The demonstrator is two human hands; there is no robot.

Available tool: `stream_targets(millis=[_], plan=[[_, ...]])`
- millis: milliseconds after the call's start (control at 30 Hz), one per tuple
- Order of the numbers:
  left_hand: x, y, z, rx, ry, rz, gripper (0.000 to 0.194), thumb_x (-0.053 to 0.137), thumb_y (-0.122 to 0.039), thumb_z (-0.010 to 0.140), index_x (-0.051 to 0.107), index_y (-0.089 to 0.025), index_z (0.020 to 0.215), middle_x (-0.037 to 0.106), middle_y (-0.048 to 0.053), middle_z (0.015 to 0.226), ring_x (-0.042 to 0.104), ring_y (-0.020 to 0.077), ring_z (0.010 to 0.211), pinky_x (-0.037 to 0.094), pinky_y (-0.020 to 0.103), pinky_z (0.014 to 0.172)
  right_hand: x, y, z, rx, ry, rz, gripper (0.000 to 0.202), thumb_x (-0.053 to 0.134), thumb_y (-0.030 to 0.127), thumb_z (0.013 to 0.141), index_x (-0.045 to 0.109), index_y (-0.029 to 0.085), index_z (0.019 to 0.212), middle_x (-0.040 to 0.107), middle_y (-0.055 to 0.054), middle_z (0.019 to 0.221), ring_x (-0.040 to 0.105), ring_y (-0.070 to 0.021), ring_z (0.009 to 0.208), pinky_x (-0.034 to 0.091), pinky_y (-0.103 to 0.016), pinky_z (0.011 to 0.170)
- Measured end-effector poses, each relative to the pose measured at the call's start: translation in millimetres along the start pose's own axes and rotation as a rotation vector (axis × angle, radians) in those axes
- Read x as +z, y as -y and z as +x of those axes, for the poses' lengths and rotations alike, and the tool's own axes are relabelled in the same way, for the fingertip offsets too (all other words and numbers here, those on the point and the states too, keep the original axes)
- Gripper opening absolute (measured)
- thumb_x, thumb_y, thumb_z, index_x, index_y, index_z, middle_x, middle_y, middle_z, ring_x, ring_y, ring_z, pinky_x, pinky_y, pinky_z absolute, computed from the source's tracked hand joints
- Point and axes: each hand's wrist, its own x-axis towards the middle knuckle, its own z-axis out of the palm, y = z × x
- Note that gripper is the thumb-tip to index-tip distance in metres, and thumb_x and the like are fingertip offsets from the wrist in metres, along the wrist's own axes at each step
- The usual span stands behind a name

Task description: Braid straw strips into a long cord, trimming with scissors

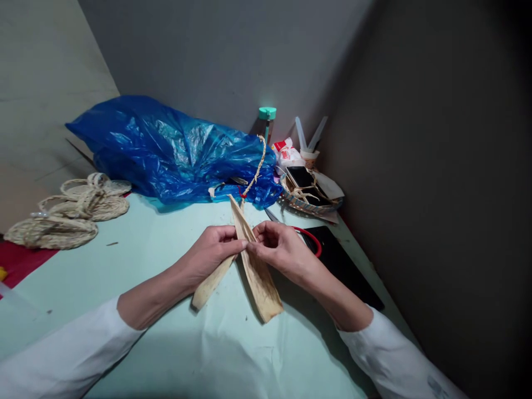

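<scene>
My left hand pinches a long tan strip of dried plant leaf near its middle. On the same strip, close beside it, my right hand is closed with thumb and fingertips. Under my left palm a second dried strip slants down to the left. Beyond my fingers a thin braided cord runs up over a blue plastic bag, with a red tie near its lower end. How the strips join the cord is hidden.
Behind my hands lies the big blue bag. Woven sandals are at the left. Red-handled scissors and a black flat object lie right. A basket holding a phone, a cup and a green-lidded bottle stand behind.
</scene>
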Motion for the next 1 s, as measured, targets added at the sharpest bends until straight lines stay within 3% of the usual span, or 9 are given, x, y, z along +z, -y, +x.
stream_targets(millis=[433,1000], plan=[[0.4,3.9,2.0,0.172,0.04,0.257,0.03,0.058,-0.022,0.077,0.072,-0.015,0.102,0.074,0.004,0.093,0.064,0.0243,0.094,0.047,0.031,0.081,0.1,1.1,-3.2,0.034,-0.03,-0.225,0.013,0.057,0.029,0.073,0.058,0.016,0.072,0.05,0.003,0.064,0.043,-0.0116,0.061,0.032,-0.024,0.055],[5.8,-6.1,1.7,0.193,0.026,0.286,0.033,0.057,-0.017,0.071,0.073,-0.014,0.099,0.075,0.005,0.096,0.066,0.0254,0.09,0.048,0.033,0.083,0.2,0.7,-0.3,0.045,0.006,0.05,0.013,0.06,0.025,0.067,0.052,0.016,0.066,0.042,0.005,0.059,0.037,-0.0089,0.057,0.027,-0.023,0.053]])
